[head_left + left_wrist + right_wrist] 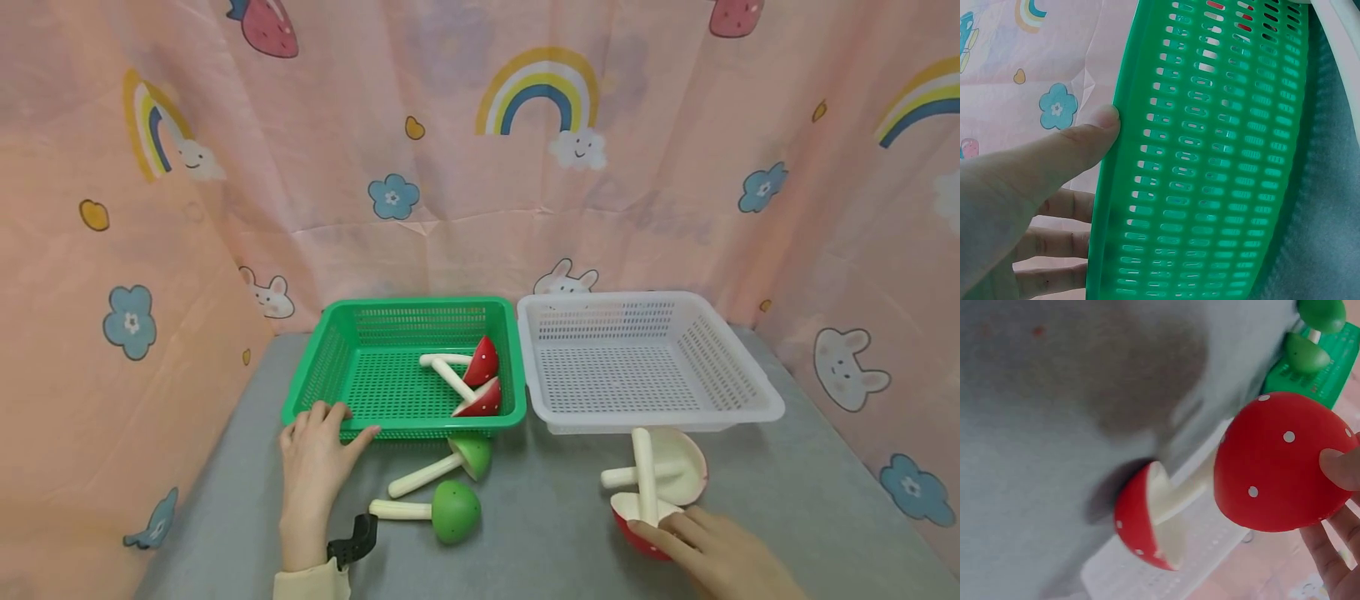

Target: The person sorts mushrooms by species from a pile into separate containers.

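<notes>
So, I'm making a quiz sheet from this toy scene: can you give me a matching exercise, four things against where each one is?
Things:
1. green basket
2. white basket
3. green mushrooms
4. small red mushrooms

Places:
A. lying inside the green basket
B. on the table in front of the green basket
C. near edge gripped by the left hand
D. just behind the big red mushroom that the right hand holds

Pairs: 1-C, 2-D, 3-B, 4-A
</notes>
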A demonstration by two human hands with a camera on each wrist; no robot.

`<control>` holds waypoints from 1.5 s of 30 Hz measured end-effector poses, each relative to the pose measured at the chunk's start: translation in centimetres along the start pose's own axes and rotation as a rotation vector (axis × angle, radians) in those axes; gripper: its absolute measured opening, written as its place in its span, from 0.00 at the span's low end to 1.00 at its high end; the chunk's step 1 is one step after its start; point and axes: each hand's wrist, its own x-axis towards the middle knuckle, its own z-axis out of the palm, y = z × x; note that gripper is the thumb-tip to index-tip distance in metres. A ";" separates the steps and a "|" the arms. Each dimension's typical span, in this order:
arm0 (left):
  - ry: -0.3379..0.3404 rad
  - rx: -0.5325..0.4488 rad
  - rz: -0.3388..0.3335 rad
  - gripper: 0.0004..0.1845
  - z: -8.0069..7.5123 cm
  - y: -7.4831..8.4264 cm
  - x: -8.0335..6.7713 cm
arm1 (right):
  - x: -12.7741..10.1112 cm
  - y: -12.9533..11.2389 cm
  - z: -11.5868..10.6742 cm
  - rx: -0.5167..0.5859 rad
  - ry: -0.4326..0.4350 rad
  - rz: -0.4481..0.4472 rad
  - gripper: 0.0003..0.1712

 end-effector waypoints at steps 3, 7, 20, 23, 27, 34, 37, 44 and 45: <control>0.008 0.000 0.007 0.25 0.0 0.0 0.0 | 0.6 -0.5 -0.2 -0.036 0.062 -0.058 0.38; 0.014 0.001 0.012 0.25 0.1 -0.1 0.0 | 1.4 -0.9 -0.5 -0.035 0.128 -0.123 0.37; 0.009 0.007 0.009 0.26 0.0 -0.1 0.1 | 4.7 -2.5 -1.2 -0.029 0.170 -0.144 0.38; 0.008 0.006 0.007 0.26 -0.1 -0.1 0.0 | 5.6 -2.8 -1.4 -0.016 0.122 -0.110 0.35; 0.003 0.006 0.003 0.26 -0.1 0.0 0.0 | 7.0 -2.9 -1.6 0.013 0.070 -0.078 0.25; 0.004 -0.002 -0.001 0.26 -0.1 0.0 0.0 | 10.1 -2.0 -0.3 0.087 0.210 -0.126 0.29; 0.003 0.001 0.000 0.26 0.0 0.0 0.0 | 11.2 -1.6 0.1 0.135 0.224 -0.114 0.29; 0.009 0.006 -0.001 0.25 0.1 0.0 -0.1 | 13.7 -1.2 1.3 0.226 0.262 -0.116 0.24; 0.009 0.007 0.000 0.25 0.1 0.0 -0.1 | 14.1 -1.2 1.4 0.235 0.263 -0.106 0.28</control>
